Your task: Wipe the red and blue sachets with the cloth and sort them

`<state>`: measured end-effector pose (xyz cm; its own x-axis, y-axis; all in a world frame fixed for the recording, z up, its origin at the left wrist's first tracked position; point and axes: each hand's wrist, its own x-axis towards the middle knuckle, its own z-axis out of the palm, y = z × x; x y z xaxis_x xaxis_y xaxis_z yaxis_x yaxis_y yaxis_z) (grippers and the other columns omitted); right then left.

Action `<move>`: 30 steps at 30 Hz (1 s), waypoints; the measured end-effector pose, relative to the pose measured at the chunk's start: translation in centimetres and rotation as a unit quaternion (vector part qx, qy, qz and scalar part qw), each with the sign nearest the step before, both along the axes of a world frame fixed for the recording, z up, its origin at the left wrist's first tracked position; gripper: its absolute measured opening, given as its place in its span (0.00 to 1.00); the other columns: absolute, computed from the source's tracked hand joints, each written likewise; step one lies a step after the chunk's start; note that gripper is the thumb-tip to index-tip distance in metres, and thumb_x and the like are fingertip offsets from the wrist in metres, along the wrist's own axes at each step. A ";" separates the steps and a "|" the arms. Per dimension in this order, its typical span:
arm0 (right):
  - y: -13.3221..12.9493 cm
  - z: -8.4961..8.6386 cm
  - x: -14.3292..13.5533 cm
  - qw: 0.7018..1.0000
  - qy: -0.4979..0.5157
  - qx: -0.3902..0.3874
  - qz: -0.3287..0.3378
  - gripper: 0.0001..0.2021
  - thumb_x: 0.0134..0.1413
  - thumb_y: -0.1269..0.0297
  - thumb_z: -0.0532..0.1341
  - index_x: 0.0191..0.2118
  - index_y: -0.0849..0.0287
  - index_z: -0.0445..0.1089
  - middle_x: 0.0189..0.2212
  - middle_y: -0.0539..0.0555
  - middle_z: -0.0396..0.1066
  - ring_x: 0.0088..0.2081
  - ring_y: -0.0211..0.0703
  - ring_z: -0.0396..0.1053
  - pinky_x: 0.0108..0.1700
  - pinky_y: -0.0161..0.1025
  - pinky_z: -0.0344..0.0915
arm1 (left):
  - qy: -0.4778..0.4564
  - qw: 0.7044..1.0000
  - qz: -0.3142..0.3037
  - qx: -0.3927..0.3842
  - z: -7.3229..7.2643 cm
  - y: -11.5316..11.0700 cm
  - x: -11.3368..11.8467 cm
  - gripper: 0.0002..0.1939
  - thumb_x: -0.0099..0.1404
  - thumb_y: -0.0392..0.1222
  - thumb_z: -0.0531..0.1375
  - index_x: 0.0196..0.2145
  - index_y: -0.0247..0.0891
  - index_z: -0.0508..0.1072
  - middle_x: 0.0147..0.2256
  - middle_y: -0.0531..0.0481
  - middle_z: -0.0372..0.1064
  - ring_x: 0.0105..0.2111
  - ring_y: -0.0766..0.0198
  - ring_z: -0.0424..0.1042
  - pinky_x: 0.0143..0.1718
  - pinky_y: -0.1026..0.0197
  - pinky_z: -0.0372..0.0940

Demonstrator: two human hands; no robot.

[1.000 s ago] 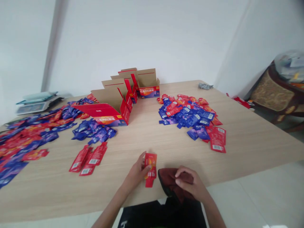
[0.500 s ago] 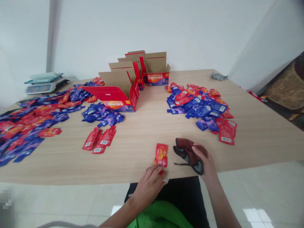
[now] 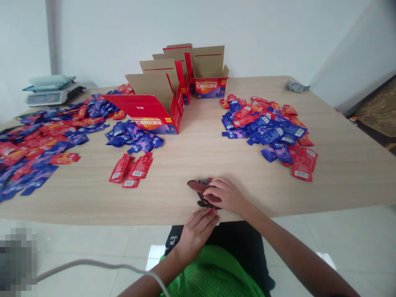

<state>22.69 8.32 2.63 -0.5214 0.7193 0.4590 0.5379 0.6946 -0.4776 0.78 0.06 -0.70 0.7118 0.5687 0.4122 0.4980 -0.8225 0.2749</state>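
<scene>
At the near table edge, my left hand [image 3: 199, 231] has its fingers closed over the end of a red sachet, which shows only as a sliver by the fingertips. Just above it, my right hand [image 3: 227, 196] grips a maroon and black folded fabric item [image 3: 198, 187] with a dark strap or loop. That item rests over the sachet and covers most of it. I cannot make out its exact kind. To the left lie several red sachets [image 3: 131, 171], label side up, below a small pile of blue sachets [image 3: 133, 136].
Open red cartons [image 3: 157, 123] stand in a row toward the wall. A mixed heap of red and blue sachets [image 3: 266, 128] lies on the right, and a wide spread of sachets [image 3: 46, 144] covers the left. A scale [image 3: 49, 97] carries packets; grey crumpled material [image 3: 297, 86] sits far right.
My right hand has moved left with the maroon and black item, from beside the red sachet onto it. My left hand stays at the sachet's near end. The camera view has shifted slightly.
</scene>
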 end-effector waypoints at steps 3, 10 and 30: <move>3.0 -1.0 1.6 0.998 -0.041 0.021 -0.043 0.07 0.65 0.65 0.66 0.47 0.52 0.75 0.45 0.55 0.75 0.50 0.48 0.71 0.56 0.47 0.69 | 0.010 1.000 -0.012 0.001 0.2 0.1 -0.1 0.18 0.80 0.35 0.51 0.62 0.36 0.72 0.58 0.43 0.75 0.62 0.53 0.70 0.61 0.49 0.68; 5.6 2.7 3.6 0.978 0.028 0.068 -0.193 0.08 0.69 0.64 0.62 0.50 0.52 0.75 0.45 0.57 0.75 0.47 0.49 0.73 0.52 0.47 0.71 | 0.008 1.000 -0.015 0.023 0.4 0.4 -0.3 0.17 0.80 0.33 0.51 0.61 0.36 0.72 0.59 0.45 0.75 0.62 0.58 0.71 0.63 0.52 0.67; 7.7 0.7 3.2 0.984 -0.115 0.088 -0.104 0.07 0.69 0.65 0.61 0.47 0.52 0.76 0.43 0.56 0.76 0.47 0.49 0.72 0.51 0.45 0.69 | -0.018 1.000 0.003 -0.015 0.1 -0.1 0.1 0.19 0.80 0.33 0.51 0.63 0.38 0.71 0.58 0.44 0.75 0.61 0.59 0.73 0.63 0.53 0.69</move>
<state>25.90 16.06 3.37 -0.4760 0.7412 0.4733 0.7571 0.6192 -0.2082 0.84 0.01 -0.60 0.6939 0.5847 0.4203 0.4915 -0.8111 0.3170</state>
